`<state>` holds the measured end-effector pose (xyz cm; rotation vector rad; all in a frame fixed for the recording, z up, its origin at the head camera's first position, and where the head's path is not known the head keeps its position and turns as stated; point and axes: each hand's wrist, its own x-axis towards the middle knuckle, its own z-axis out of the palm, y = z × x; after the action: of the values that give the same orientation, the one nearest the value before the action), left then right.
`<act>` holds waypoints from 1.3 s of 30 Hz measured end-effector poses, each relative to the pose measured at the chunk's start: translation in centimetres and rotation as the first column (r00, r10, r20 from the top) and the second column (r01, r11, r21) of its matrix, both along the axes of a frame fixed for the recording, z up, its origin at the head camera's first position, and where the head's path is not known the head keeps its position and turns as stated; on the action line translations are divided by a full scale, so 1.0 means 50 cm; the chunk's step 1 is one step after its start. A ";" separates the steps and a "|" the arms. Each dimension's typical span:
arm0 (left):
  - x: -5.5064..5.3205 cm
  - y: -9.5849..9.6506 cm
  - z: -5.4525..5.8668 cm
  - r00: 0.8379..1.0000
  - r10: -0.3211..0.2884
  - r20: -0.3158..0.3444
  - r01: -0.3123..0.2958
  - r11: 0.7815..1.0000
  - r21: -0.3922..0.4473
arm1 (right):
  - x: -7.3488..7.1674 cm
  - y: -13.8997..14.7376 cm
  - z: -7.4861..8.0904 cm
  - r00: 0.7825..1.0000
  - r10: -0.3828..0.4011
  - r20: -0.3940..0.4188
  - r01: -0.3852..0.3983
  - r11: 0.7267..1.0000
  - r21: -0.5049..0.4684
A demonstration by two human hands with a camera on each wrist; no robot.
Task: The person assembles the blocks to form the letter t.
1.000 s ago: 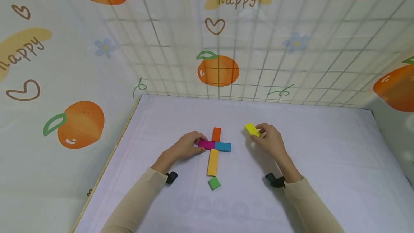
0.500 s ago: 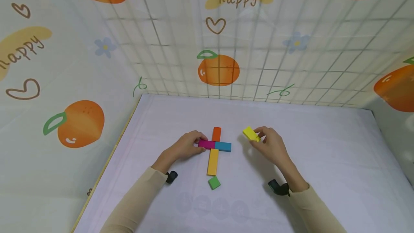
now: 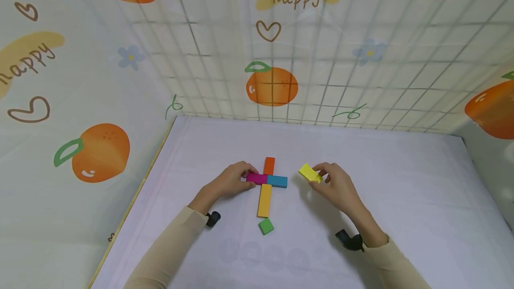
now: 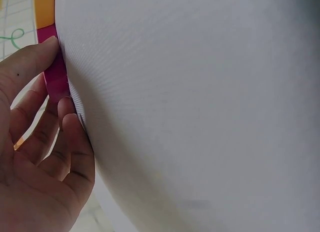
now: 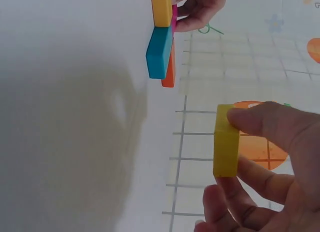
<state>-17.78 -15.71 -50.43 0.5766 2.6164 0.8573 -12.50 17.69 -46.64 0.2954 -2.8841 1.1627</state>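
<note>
On the white tabletop, a magenta block [image 3: 257, 179] lies end to end with a blue block [image 3: 277, 181]. My left hand [image 3: 230, 181] pinches the magenta block's outer end between thumb and fingers, as the left wrist view also shows. An orange-red block [image 3: 269, 166] extends from the far side of their junction, and a longer amber block [image 3: 264, 200] from the near side. Right of this cross, my right hand [image 3: 336, 187] holds a yellow block [image 3: 308, 172] above the table, thumb on one side and fingers on the other in the right wrist view [image 5: 226, 147].
A small green block [image 3: 266, 226] lies turned at an angle just below the amber block's near end. White cloth printed with oranges [image 3: 272, 86] hangs behind the table [image 3: 401, 182] and at its sides. A dark wrist camera [image 3: 349, 240] sits on the right wrist.
My right hand has brought the yellow block nearer to me and slightly left, turning it a little flatter. The left hand and the laid blocks have stayed in place.
</note>
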 end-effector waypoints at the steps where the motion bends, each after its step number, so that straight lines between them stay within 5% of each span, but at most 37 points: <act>1: 0.000 0.000 0.000 1.000 0.001 0.001 -0.001 1.000 -0.001 | 0.003 0.000 0.000 1.000 0.006 -0.005 -0.006 1.000 -0.003; 16: 0.001 0.000 -0.002 1.000 0.006 0.004 -0.006 1.000 0.003 | 0.038 -0.009 0.003 0.997 0.077 0.007 -0.077 0.997 -0.012; 39: 0.003 0.001 0.001 1.000 0.010 0.003 -0.010 1.000 -0.006 | 0.052 -0.005 0.000 0.973 0.225 -0.054 -0.226 0.974 -0.023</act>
<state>-17.65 -15.64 -50.36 0.5604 2.6201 0.8527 -9.87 17.43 -46.63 0.6568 -2.8446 1.2055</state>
